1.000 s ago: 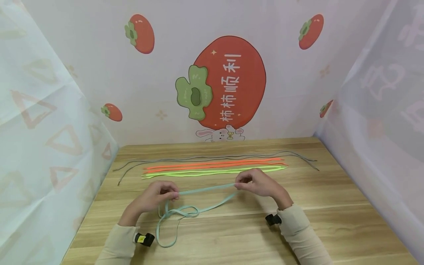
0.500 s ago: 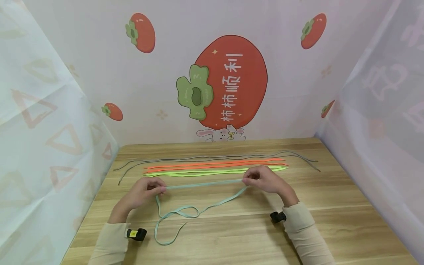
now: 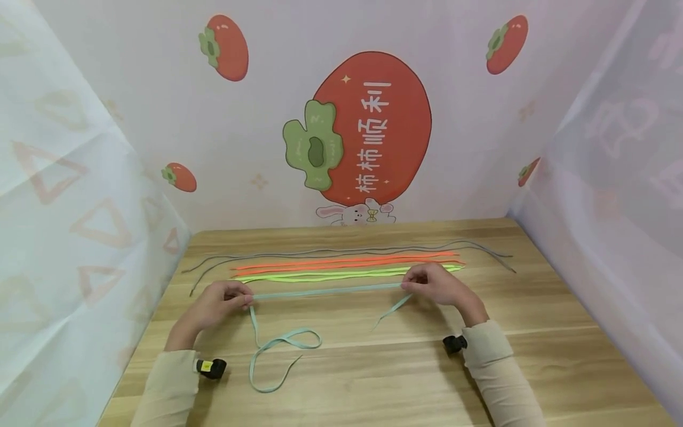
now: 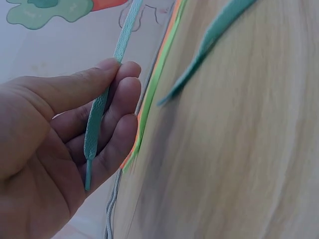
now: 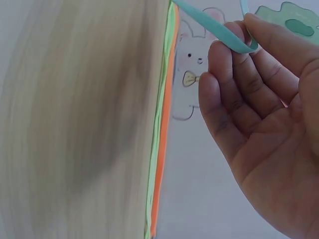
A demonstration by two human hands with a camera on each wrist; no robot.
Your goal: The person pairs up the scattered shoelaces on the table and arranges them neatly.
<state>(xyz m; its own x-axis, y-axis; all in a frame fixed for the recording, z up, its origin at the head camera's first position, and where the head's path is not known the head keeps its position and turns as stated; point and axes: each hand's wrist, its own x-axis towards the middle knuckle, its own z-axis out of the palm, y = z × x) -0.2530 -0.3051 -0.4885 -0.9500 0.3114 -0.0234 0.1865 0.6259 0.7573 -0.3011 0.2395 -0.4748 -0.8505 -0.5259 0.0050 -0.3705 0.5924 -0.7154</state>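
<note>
A pale teal flat shoelace (image 3: 325,291) is drawn nearly straight between my two hands above the table. My left hand (image 3: 219,305) pinches it between thumb and fingers; in the left wrist view its tipped end (image 4: 88,172) lies along the palm. On the other side my right hand (image 3: 440,284) pinches the lace, which bends back over the fingers in the right wrist view. A short tail (image 3: 393,308) slants down from that hand to a free tip. More teal lace (image 3: 301,344) lies loosely looped on the table; whether it joins the left-hand tail I cannot tell.
Behind the hands, yellow-green laces (image 3: 320,276), orange laces (image 3: 341,261) and grey laces (image 3: 213,257) lie in rows across the wooden table (image 3: 373,379). A printed cloth wall (image 3: 256,136) rises at the back, with white sheets on both sides.
Both hands have moved apart and slightly away from me, lengthening the taut stretch of teal lace. The tail at the right hand has come away from the looped lace and now ends freely.
</note>
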